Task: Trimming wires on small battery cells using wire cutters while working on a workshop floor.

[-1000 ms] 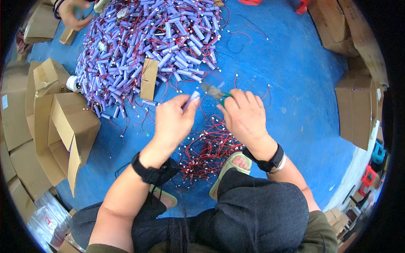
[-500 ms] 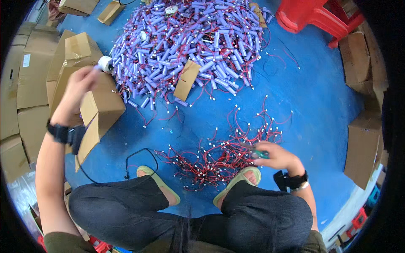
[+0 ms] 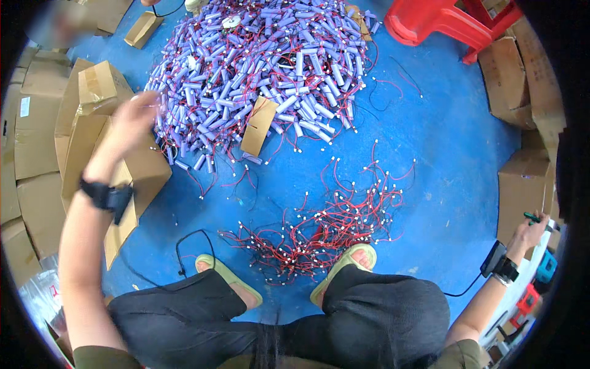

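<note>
Blue floor [image 3: 442, 154] is the base; landmark is the big battery pile [image 3: 264, 80], a heap of purple cylinder cells with thin red leads, at the far side of the floor from the person. Brown cartons [image 3: 92, 141] sit just left of the pile, more cartons [image 3: 522, 190] well to its right, a red plastic stool [image 3: 442, 24] at its upper right, and a small cardboard piece [image 3: 259, 126] lies on the pile's near edge. Near side of the pile, between it and the person's green sandals [image 3: 350, 261], is a loose tangle of cut red wires [image 3: 319, 234] with white connector ends. Left hand [image 3: 132, 123] is raised at the pile's left edge, over the cartons; motion-blurred, fingers loosely curled, can't tell if it has anything. Right hand [image 3: 531, 230] is far right of the pile, well apart, closed round a small green-handled tool [image 3: 541, 218]. Handling, my read: cells are rigid, smooth, light singly, likely to roll; leads are thin and will snag neighbours. Grab a cell by the body mid-length, not by the wire.
</note>
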Motion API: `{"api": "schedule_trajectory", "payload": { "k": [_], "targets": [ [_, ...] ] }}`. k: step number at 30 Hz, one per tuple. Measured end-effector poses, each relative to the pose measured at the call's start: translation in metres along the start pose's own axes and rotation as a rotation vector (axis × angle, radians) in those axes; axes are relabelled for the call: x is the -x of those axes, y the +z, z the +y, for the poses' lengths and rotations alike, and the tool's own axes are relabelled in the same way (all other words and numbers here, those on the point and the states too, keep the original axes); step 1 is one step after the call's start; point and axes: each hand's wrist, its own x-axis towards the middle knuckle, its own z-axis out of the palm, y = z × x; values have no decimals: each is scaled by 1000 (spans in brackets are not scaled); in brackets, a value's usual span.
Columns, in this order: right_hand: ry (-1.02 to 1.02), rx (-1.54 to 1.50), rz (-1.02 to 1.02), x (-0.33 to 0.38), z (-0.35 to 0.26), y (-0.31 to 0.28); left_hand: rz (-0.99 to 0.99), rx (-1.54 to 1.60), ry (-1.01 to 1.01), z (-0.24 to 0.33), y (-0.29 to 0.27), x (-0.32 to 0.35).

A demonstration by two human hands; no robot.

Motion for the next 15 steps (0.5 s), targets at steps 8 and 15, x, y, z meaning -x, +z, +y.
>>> {"api": "schedule_trajectory", "payload": {
  "k": [8, 15],
  "targets": [
    [230, 426, -1158, 289, 35, 124, 98, -462, 188, 98, 218, -54],
    [389, 245, -1452, 359, 30, 144, -550, 912, -508, 122, 211, -27]
  ]
}}
